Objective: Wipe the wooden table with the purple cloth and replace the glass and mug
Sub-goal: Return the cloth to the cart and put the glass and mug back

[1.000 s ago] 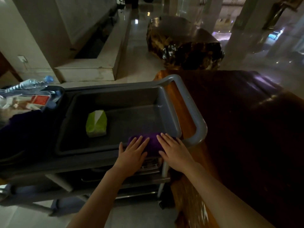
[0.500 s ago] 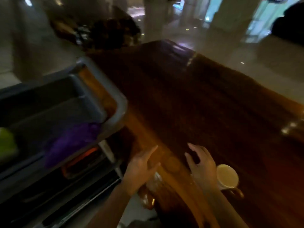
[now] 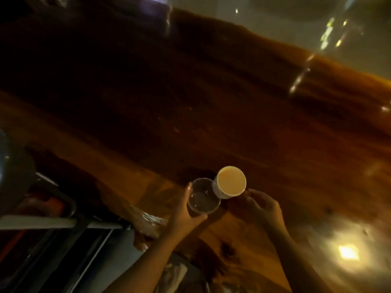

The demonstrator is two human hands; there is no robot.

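Observation:
A clear glass [image 3: 203, 196] is gripped by my left hand [image 3: 186, 212], fingers wrapped around its side, just above the near edge of the dark wooden table [image 3: 211, 102]. A white mug [image 3: 230, 182] with a cream inside leans against the glass on its right. My right hand [image 3: 263, 208] is closed at the mug's handle side; the handle itself is hidden by blur. The purple cloth is out of view.
The grey cart [image 3: 25, 208] with its metal shelf rails stands at the lower left beside the table's edge. Bright light reflects off the table top at the lower right [image 3: 347, 251]. Pale floor lies beyond the table's far edge.
My view swung right from the cart tray to the table. Both hands left the purple cloth in the tray; the left took the glass and the right closed at the mug.

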